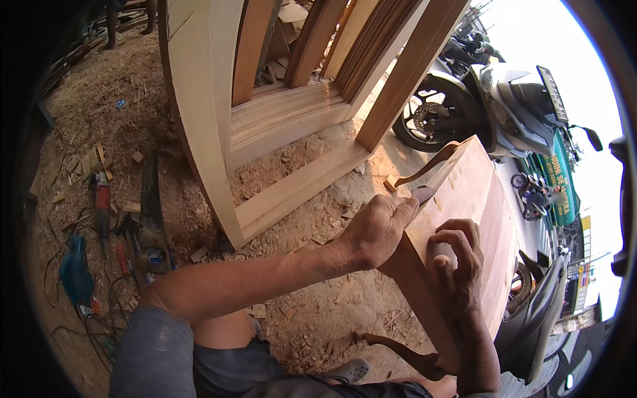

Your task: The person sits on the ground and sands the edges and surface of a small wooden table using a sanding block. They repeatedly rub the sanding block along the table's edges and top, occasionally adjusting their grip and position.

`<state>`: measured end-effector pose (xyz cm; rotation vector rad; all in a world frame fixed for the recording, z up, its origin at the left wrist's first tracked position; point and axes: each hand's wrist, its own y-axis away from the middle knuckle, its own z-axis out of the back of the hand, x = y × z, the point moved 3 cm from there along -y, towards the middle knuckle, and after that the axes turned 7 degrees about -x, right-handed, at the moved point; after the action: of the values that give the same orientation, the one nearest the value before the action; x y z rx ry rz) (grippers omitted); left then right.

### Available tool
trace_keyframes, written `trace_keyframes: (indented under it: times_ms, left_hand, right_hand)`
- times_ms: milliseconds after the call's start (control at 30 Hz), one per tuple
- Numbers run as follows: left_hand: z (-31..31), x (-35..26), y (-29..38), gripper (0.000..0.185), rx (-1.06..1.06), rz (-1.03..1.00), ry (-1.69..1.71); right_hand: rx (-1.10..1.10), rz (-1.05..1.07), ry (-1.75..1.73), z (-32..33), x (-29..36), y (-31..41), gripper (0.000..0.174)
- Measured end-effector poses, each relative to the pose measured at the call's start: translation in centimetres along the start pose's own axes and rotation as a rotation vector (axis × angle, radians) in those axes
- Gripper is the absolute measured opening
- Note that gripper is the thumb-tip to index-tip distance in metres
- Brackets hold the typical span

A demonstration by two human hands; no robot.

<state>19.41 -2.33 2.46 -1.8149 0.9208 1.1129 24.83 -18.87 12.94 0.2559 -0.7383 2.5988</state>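
Observation:
Before me stands a low wooden table (pixel 477 184) with a pale plank top and curved cabriole legs. My left hand (pixel 380 231) is closed at the near-left edge of its top. A flat greyish blade-like piece (pixel 424 193) sticks out past the fingers; the hand hides the rest of it. Over the same tabletop, my right hand (pixel 460 258) curls its fingers and thumb around a smooth pale-grey object (pixel 444 248), mostly covered by the fingers. One curved leg (pixel 428 161) shows at the far side, another curved leg (pixel 403 350) near my feet.
A large wooden frame with slats (pixel 298 184) stands ahead. On the shaving-strewn ground at left lie a red angle grinder (pixel 102 199), a teal power tool (pixel 77 271) and cords. Motorcycles (pixel 512 99) are parked at right by a road. Another person's legs (pixel 112 27) show at top left.

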Motion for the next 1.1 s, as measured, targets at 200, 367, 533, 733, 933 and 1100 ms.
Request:
trace_keyframes:
  times_ms: [200, 367, 533, 733, 933, 1100]
  left_hand:
    - [0.7, 0.1, 1.2, 0.052, 0.025, -0.033, 0.216]
    - [0.8, -0.1, 0.0, 0.051, 0.181, 0.282, 0.1]
    - [1.0, -1.5, 1.4, 0.051, 0.059, -0.018, 0.285]
    - [0.5, -0.3, -0.3, 0.051, 0.044, 0.128, 0.15]
    - [1.4, -1.8, 1.1, 0.049, 0.103, -0.011, 0.074]
    - [1.1, -1.2, -0.8, 0.052, 0.264, 0.243, 0.003]
  right_hand:
    - [0.002, -0.021, 0.017, 0.0, -0.1, -0.2, 0.036]
    - [0.005, -0.005, 0.021, 0.0, -0.1, 0.0, 0.036]
    - [0.016, -0.016, 0.02, 0.0, -0.1, -0.1, 0.036]
    - [-0.004, -0.009, 0.014, -0.1, 0.0, 0.0, 0.038]
    - [0.006, -0.023, 0.037, 0.0, 0.2, -0.2, 0.033]
    - [0.005, -0.013, 0.04, -0.1, 0.4, 0.0, 0.03]
